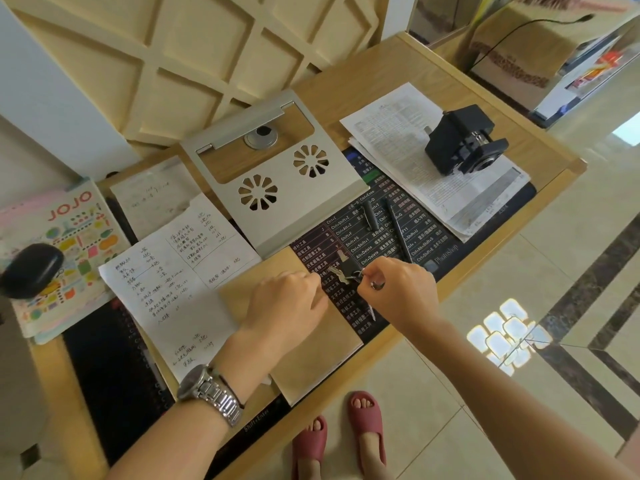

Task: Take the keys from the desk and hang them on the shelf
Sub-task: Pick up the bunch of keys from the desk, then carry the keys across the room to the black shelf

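Head view: both hands pinch keys (343, 273), silver blades, dark fob, apparently ringed.

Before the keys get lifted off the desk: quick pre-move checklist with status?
1. Keys located, on the dark desk mat: ok.
2. Right hand pinching the key ring: ok.
3. Left hand fingertips at the keys; firm grip: cannot tell.
4. Pens clear of the keys: ok.
5. All keys gathered, none dangling loose: not ok, one hangs below the right hand.
6. Shelf hook in view: not ok.
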`<state>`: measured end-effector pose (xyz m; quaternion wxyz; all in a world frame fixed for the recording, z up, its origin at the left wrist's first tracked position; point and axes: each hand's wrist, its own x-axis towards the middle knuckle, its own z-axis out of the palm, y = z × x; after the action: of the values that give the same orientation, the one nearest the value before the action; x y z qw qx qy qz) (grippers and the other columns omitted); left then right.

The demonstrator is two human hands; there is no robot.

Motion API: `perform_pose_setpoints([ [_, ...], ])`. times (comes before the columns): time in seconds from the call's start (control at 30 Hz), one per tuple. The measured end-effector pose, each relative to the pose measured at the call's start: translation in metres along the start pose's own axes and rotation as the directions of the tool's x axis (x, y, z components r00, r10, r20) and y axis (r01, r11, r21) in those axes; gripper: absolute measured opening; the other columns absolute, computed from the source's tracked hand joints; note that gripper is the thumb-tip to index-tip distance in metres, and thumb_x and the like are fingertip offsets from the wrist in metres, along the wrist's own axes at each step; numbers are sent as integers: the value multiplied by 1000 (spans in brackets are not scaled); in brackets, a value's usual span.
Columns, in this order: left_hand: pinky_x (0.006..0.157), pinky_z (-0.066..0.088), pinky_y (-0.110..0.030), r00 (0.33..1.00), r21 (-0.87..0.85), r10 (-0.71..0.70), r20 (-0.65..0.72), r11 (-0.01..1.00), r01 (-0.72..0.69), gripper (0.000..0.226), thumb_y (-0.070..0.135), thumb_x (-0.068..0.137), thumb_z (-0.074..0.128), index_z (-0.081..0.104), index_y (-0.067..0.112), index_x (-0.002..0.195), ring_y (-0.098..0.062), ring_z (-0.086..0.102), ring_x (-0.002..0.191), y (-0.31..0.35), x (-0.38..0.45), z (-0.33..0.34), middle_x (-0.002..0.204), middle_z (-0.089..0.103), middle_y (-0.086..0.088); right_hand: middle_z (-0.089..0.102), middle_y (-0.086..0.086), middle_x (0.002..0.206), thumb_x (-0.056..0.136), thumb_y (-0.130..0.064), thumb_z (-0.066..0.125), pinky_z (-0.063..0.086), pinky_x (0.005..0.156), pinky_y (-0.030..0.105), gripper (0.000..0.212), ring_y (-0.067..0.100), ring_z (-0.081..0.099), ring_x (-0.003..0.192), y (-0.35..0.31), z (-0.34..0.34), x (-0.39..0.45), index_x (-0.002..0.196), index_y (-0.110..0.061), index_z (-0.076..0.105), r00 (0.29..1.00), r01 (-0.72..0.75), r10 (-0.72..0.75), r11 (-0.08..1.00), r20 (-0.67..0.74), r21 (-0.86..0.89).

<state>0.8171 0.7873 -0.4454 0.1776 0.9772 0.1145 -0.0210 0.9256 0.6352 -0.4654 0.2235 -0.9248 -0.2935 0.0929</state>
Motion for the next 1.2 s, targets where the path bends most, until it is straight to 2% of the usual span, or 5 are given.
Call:
perform_pose_setpoints([
  [0.37, 61, 42, -26, 992, 41, 125, -28, 992, -123, 22, 39, 90, 49, 61, 20, 93, -12, 54, 71, 34, 13, -63, 89, 67, 3, 73, -4, 78, 80, -22, 65, 59, 66, 34, 10, 11, 67, 68, -20, -87, -19, 88, -17, 70, 988, 17, -10, 999, -153, 43],
  [0.63, 68, 53, -36, 917, 73, 395, -44, 917, -392, 21, 40, 90, 49, 59, 21, 90, -15, 57, 71, 112, 31, -123, 83, 65, 1, 65, -3, 71, 76, -12, 69, 58, 61, 29, 6, 11, 61, 61, -14, -188, -77, 78, -15, 64, 899, -53, 100, 991, -426, 121],
  [0.77, 62, 43, -27, 814, 82, 573, -89, 819, -568, 23, 38, 90, 51, 63, 20, 93, -12, 55, 68, 183, 35, -151, 83, 66, 1, 65, -2, 78, 80, -13, 67, 60, 64, 32, 4, 13, 62, 67, 1, -248, -125, 81, -12, 63, 807, -89, 135, 990, -575, 108],
  [1.1, 73, 53, -35, 467, 78, 875, -127, 478, -875, 29, 44, 89, 49, 63, 21, 100, -15, 63, 75, 373, -29, -168, 91, 68, 3, 67, 10, 88, 84, -1, 60, 57, 70, 40, 15, 23, 66, 69, 26, -353, -319, 92, -7, 71, 553, -339, 286, 935, -783, 103],
  [1.2, 70, 53, -32, 326, 73, 936, -130, 337, -939, 28, 43, 89, 51, 64, 20, 97, -14, 62, 71, 435, -81, -158, 88, 68, 2, 71, 11, 84, 82, -3, 64, 58, 64, 23, 10, 10, 66, 64, 28, -368, -407, 89, -6, 70, 434, -432, 278, 899, -857, 73],
])
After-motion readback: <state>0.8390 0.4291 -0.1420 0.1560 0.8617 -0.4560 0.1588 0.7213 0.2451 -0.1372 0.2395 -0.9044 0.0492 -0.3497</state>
